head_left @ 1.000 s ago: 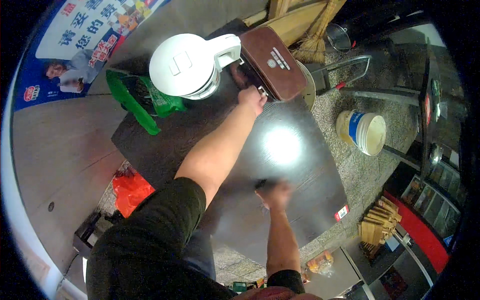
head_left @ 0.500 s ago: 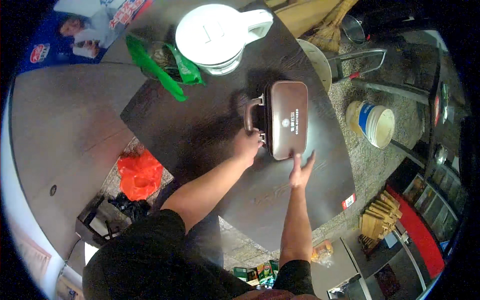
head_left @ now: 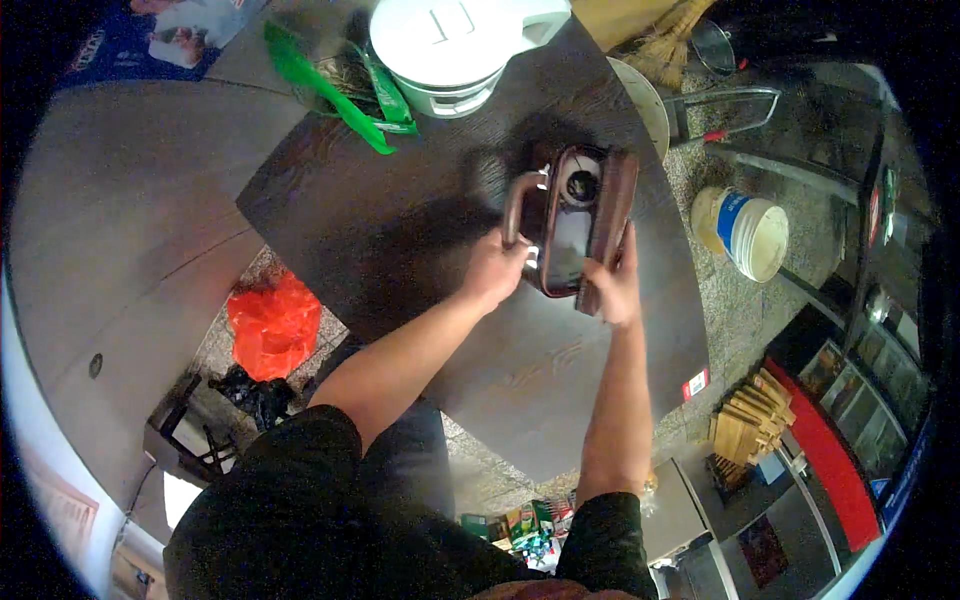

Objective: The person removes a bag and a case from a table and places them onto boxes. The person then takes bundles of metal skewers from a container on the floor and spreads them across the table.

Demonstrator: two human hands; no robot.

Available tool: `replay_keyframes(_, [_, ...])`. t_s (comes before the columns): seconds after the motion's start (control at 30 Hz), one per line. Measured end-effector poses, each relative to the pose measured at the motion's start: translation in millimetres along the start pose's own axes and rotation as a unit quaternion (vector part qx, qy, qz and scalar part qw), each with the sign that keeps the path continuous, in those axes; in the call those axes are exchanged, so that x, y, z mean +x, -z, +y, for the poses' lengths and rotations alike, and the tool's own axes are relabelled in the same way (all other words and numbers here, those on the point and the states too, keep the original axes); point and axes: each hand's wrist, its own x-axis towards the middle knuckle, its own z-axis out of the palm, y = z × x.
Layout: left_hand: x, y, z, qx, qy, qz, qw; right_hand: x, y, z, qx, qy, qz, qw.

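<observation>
A brown hard case (head_left: 545,265) with a carrying handle (head_left: 516,205) stands on the dark wooden table (head_left: 520,345). Its lid (head_left: 611,220) is tilted up toward the right, partly raised. Inside shows a round dark object (head_left: 580,187) in a pale surround, above a greyish area too blurred to name. My left hand (head_left: 495,270) is closed around the lower end of the handle, beside the latch. With thumb on the near side and fingers behind, my right hand (head_left: 615,290) grips the lid at its lower right.
A white lidded jug (head_left: 440,50) stands at the table's far edge, beside green plastic packaging (head_left: 330,95). A red bag (head_left: 275,325) lies on the floor to the left. Rightward are a white bucket (head_left: 755,240), a broom (head_left: 670,45) and wooden blocks (head_left: 750,420).
The case's lid has swung partly up, showing the inside. My right hand has gone from spread beside the case to gripping the lid. The view has shifted slightly.
</observation>
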Motion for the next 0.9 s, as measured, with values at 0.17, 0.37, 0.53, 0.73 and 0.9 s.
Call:
replay_keyframes(0.17, [24.9, 10.6, -15.0, -0.061, 0.055, 0.028, 0.996, 3.9, 60.4, 39.7, 0.300, -0.169, -0.100, 0.934])
replay_keyframes(0.37, [26.9, 15.1, -19.0, -0.049, 0.069, 0.004, 0.996, 2.6, 59.4, 67.2, 0.440, -0.156, -0.058, 0.882])
replay_keyframes(0.53, [27.8, 13.4, -19.3, -0.066, 0.063, 0.008, 0.996, 4.8, 67.9, 79.4, 0.480, -0.117, -0.060, 0.868])
replay_keyframes(0.73, [35.5, 15.8, -20.8, -0.052, 0.073, 0.016, 0.996, 8.3, 64.0, 82.5, 0.523, -0.107, -0.035, 0.845])
replay_keyframes(0.9, [42.2, 27.1, -18.0, -0.085, 0.073, -0.002, 0.994, 8.7, 63.7, 72.3, 0.458, -0.132, -0.086, 0.875])
